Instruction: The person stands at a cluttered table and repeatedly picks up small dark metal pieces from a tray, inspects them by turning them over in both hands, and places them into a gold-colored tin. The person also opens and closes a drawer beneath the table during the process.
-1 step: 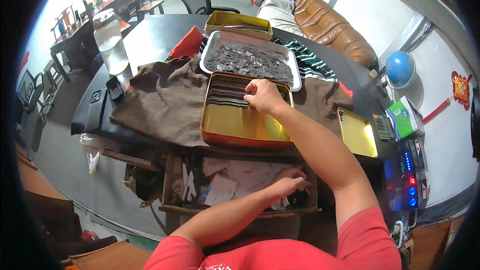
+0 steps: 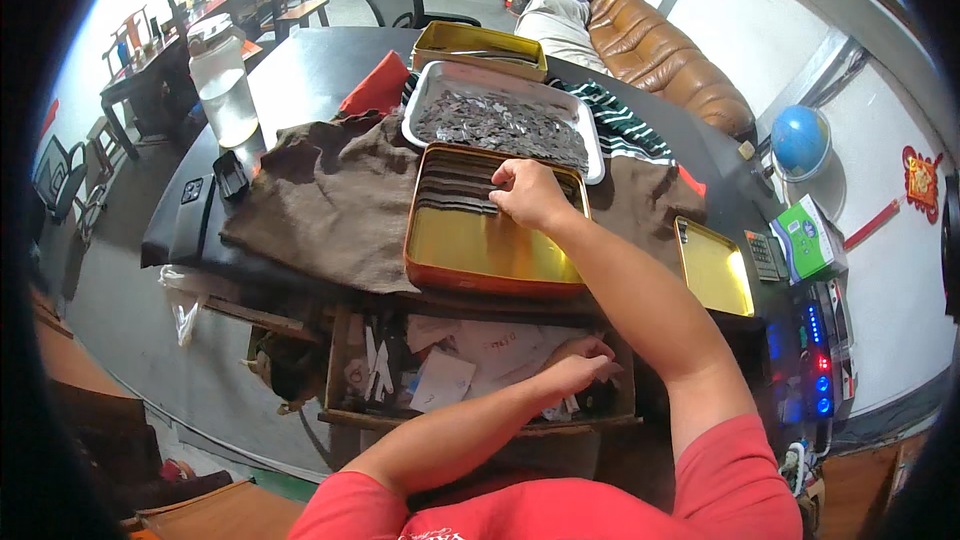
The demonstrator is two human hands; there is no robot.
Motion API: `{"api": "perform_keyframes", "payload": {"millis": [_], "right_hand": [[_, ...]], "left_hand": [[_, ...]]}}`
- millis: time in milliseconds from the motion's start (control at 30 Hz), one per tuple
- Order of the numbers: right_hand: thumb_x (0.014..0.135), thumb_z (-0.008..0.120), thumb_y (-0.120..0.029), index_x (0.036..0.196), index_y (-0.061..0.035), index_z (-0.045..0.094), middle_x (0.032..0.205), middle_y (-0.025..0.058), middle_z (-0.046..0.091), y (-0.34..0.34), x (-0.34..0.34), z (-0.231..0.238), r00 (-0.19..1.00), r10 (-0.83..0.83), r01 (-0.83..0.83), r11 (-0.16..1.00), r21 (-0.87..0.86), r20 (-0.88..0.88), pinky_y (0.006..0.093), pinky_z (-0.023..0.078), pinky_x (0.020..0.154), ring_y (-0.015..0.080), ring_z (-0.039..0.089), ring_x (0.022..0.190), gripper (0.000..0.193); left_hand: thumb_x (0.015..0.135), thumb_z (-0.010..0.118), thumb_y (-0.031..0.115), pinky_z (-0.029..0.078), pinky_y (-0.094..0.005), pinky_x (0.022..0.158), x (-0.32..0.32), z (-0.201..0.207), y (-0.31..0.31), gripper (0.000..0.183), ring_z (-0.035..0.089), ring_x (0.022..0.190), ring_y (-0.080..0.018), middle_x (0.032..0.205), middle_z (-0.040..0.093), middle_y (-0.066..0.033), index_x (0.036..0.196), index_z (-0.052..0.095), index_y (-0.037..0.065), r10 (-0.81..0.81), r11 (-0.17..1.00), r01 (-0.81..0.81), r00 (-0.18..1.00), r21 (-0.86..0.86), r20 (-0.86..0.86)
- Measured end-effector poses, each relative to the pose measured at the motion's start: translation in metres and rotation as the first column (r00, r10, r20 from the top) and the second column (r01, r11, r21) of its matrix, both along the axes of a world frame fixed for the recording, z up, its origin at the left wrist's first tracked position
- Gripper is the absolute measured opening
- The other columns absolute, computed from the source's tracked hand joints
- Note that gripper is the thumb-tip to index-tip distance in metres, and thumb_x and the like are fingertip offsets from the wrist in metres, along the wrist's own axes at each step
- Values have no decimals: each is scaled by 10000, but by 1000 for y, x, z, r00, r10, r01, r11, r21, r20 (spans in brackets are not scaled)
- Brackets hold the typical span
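Inside the golden tin (image 2: pixel 480 252), rows of thin dark pieces (image 2: pixel 450 192) seem light, stiff, best pinched by their edges; my right hand (image 2: pixel 528 194) is narrow there, its grip hidden; my left hand (image 2: pixel 572 372) pinches a pale slip (image 2: pixel 609 371) above the drawer (image 2: pixel 337 370).

Gold within and rusty red outside on the central tin (image 2: pixel 495 245), with dark grey and brown banding across the strips (image 2: pixel 455 185) inside. From there, at 12 o'clock, white on the tray (image 2: pixel 596 155) and silvery dark grey on its flat pieces (image 2: pixel 500 125). Plain brown on the cloth (image 2: pixel 320 210) at 9 o'clock, orange-red on the fabric (image 2: pixel 375 85) at 11, dark green and white stripes on the textile (image 2: pixel 630 125) between 1 and 2. At 3, gold on the shallow tin (image 2: pixel 715 275); at 6, red on the shirt (image 2: pixel 540 512).
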State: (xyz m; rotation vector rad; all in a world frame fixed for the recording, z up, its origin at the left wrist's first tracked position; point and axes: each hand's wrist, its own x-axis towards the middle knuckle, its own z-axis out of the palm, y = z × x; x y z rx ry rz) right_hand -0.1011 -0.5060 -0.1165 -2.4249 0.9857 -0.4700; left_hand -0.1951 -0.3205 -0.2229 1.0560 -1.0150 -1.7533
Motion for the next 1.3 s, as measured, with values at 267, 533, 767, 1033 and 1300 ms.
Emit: {"api": "perform_keyframes", "payload": {"millis": [267, 533, 767, 1033, 1300], "right_hand": [[795, 790, -149, 962, -59, 730, 990, 161, 742, 9, 7, -1, 999, -38, 37, 998, -40, -20, 420, 555, 862, 336, 707, 961, 199], [775, 795, -179, 929, -65, 719, 917, 152, 743, 14, 11, -4, 996, -84, 83, 993, -89, -10, 431, 565, 829, 343, 714, 901, 206], [752, 781, -145, 902, -37, 714, 877, 161, 745, 17, 11, -10, 993, -111, 114, 987, -115, 37, 384, 569, 786, 307, 727, 837, 196], [744, 798, -152, 897, -37, 704, 846, 147, 737, 12, 10, -11, 995, -95, 98, 991, -89, 29, 374, 564, 759, 284, 722, 799, 213], [744, 789, -163, 904, -39, 697, 853, 150, 733, 12, 9, -11, 996, -78, 81, 994, -71, 53, 375, 561, 767, 285, 717, 807, 223]], "left_hand": [[920, 668, 263, 482, -300, 694, -11, -8, 2, 288, 588, 786, -127, 907, 672, -32, 1076, 693, 22, 73, 987, -63, 995, -150, 65], [946, 593, 152, 490, -295, 822, -21, -24, -5, 277, 596, 898, -135, 1016, 705, -41, 1157, 700, 9, -5, 991, 6, 1000, -133, 9], [940, 622, 161, 488, -301, 841, -18, -17, -4, 292, 598, 899, -141, 1034, 708, -37, 1182, 702, 19, -9, 999, 9, 1000, -41, 10], [916, 701, 235, 481, -291, 792, -10, -6, -1, 227, 586, 867, -120, 934, 672, -12, 1023, 682, 35, -5, 998, 6, 1000, -62, 12], [910, 719, 245, 478, -286, 748, -10, -4, -1, 262, 589, 848, -116, 917, 667, -9, 1058, 661, 37, 0, 997, 1, 1000, -71, 20]]}}
